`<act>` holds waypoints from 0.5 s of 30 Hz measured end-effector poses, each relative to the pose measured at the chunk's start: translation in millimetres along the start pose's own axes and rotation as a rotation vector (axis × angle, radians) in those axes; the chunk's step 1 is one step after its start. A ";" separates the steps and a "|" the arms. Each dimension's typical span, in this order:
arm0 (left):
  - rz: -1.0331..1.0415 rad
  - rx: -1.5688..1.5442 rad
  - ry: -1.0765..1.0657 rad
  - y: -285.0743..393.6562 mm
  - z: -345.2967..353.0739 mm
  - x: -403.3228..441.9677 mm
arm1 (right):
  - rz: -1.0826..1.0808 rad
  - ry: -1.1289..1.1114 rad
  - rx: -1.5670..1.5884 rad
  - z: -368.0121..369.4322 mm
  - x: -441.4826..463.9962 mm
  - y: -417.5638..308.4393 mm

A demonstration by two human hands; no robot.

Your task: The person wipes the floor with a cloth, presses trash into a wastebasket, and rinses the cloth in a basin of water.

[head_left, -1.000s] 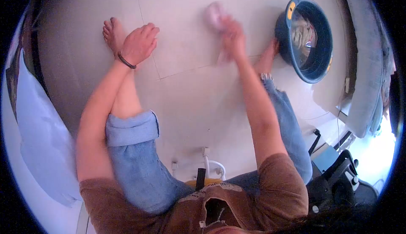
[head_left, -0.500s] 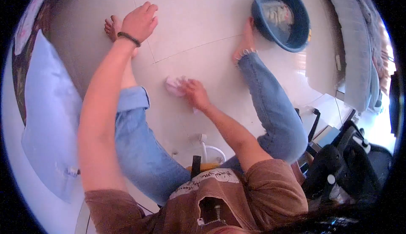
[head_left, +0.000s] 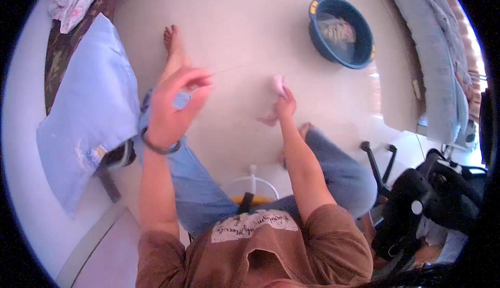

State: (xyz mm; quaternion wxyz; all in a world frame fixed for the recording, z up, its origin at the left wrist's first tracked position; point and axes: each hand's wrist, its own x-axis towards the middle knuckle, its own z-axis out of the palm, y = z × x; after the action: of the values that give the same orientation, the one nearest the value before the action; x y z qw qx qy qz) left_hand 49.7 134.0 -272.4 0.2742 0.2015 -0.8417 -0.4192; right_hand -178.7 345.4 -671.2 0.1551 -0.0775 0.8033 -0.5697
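My right hand [head_left: 286, 104] is closed round a pale pink cloth [head_left: 279, 84] above the light floor. One end of the cloth sticks out past the fingers, and a blurred part hangs on the left side of the hand. My left hand [head_left: 179, 103], with a dark bracelet [head_left: 159, 149] at the wrist, is raised over my left leg. Its fingers are bent and stand apart from the thumb, with nothing between them. A dark blue basin [head_left: 320, 45] with yellow handles stands farther off to the right, holding water and a whitish cloth [head_left: 337, 30].
On the left, a light blue cloth [head_left: 94, 95] hangs over a dark edge. A grey cushioned seat [head_left: 419, 43] runs along the right. At lower right are black chair legs [head_left: 377, 168] and a black bag-like thing [head_left: 411, 205]. My bare left foot [head_left: 174, 46] rests on the floor.
My right hand has moved right with the pink cloth, which lay against the floor before. My left hand has drawn back toward me. My right leg has folded back from the basin.
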 end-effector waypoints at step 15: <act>-0.322 0.182 0.316 -49.8 -30.2 -14.4 | -1.067 -0.692 -0.366 233.7 15.2 -101.0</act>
State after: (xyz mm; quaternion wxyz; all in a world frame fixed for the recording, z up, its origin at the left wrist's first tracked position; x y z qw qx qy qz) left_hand 85.3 96.0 -302.2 0.3130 0.4201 -0.7796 -0.3432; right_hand -119.4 98.3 -649.5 0.0850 -0.6686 0.6423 -0.3649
